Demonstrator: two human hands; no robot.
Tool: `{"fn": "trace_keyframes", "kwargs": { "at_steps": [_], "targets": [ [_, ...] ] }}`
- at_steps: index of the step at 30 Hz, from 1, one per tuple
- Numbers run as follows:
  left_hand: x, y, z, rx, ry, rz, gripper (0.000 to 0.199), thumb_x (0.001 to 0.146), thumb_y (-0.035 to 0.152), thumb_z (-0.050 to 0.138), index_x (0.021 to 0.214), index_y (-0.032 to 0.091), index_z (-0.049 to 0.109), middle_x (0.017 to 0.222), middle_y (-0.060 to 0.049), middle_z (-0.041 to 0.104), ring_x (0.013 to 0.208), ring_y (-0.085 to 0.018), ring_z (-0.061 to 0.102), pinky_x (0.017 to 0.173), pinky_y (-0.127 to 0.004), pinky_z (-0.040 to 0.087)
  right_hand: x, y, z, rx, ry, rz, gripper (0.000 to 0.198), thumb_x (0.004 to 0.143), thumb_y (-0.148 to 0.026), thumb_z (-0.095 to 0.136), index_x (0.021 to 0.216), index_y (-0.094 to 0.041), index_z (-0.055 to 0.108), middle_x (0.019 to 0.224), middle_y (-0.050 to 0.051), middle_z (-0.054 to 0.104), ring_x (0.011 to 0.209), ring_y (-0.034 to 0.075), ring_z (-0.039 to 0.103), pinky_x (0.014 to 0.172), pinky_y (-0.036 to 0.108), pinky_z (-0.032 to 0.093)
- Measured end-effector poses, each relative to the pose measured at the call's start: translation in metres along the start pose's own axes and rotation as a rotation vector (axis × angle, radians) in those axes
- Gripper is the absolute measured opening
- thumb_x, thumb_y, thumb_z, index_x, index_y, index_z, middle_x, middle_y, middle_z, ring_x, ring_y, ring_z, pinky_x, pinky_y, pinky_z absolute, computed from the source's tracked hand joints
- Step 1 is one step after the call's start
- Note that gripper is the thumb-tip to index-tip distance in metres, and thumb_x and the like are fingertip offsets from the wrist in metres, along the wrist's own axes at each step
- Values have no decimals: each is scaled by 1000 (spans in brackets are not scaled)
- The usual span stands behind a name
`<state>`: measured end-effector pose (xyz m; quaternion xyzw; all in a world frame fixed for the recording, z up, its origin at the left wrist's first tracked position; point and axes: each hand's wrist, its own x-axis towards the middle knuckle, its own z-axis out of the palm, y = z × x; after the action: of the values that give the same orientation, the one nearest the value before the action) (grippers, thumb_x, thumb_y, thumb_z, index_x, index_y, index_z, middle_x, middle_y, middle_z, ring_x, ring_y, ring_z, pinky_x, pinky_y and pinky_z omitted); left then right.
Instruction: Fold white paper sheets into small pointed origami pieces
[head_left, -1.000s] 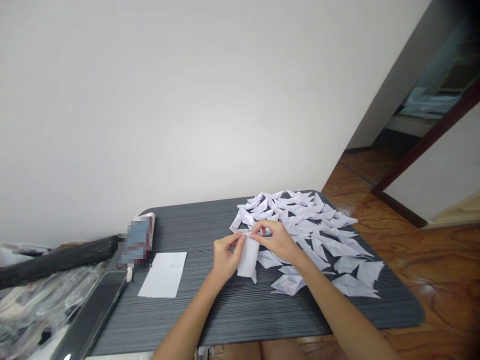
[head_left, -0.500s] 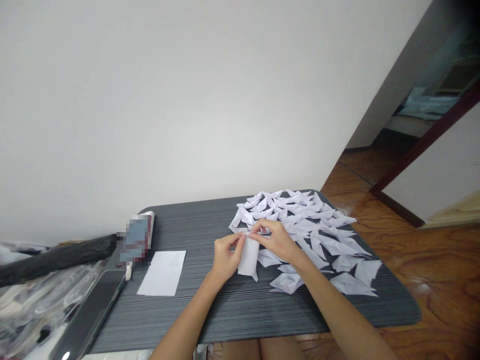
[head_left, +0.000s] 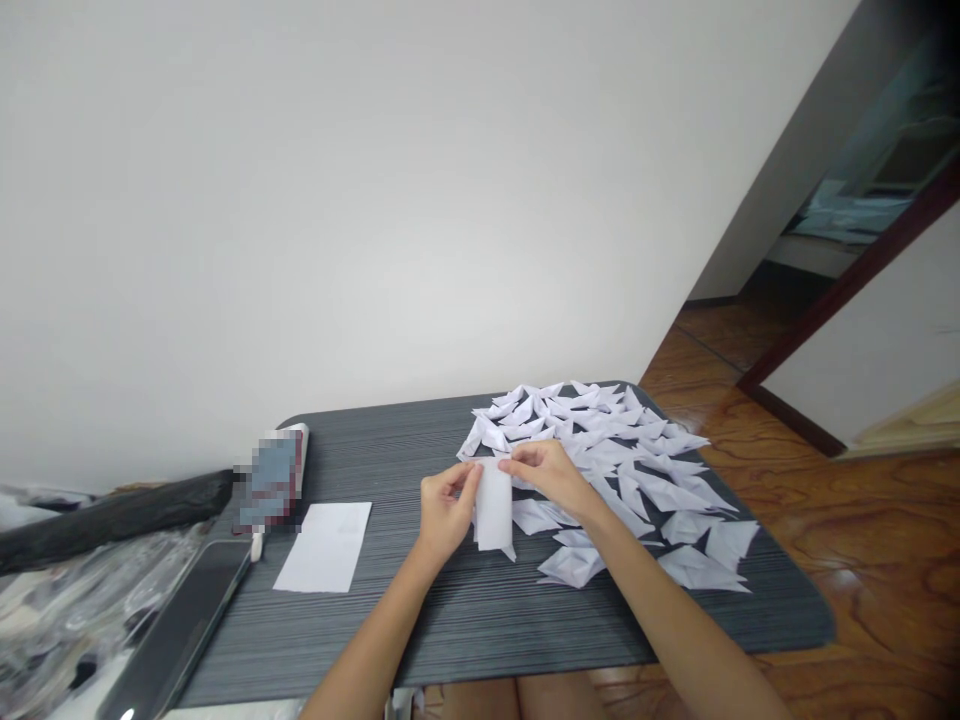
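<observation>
A folded strip of white paper [head_left: 494, 510] is held upright between my hands, its lower end hanging toward me with a small pointed corner at the right. My left hand [head_left: 448, 508] pinches its top left corner between thumb and fingers. At the top right corner, my right hand [head_left: 546, 474] pinches the paper the same way. Just beyond and to the right lie many folded white paper boats [head_left: 600, 440], spread over the table. Left of my hands lies a flat stack of white paper sheets [head_left: 324, 548].
The dark striped table [head_left: 390, 440] stands against a white wall. At its left are a phone [head_left: 184, 625], a blurred-out box-like item [head_left: 271, 480] and a small white object [head_left: 257, 546]. Plastic-wrapped goods [head_left: 82, 620] and a long black roll [head_left: 112, 520] lie farther left.
My fingers have moved apart from the middle of the paper's top edge toward its two corners, so more of the top edge shows. The paper stays in both hands.
</observation>
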<state>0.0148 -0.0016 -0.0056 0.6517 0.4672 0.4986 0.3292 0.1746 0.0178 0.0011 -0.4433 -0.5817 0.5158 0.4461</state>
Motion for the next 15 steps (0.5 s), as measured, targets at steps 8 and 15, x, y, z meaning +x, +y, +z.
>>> {"fn": "trace_keyframes", "kwargs": {
  "at_steps": [8, 15],
  "targets": [
    [1, 0, -1, 63, 111, 58, 21, 74, 29, 55, 75, 16, 71, 66, -4, 68, 60, -16, 57, 62, -25, 44, -2, 4, 10, 152, -10, 65, 32, 61, -42, 66, 70, -11, 67, 63, 4, 65, 58, 16, 59, 57, 28, 47],
    [6, -5, -1, -59, 139, -89, 24, 73, 33, 56, 74, 13, 69, 70, -5, 69, 63, -16, 59, 67, -28, 45, -5, 6, 15, 198, -132, 160, 32, 55, -39, 71, 67, -9, 68, 62, 6, 68, 59, 19, 62, 63, 34, 49]
  ]
}}
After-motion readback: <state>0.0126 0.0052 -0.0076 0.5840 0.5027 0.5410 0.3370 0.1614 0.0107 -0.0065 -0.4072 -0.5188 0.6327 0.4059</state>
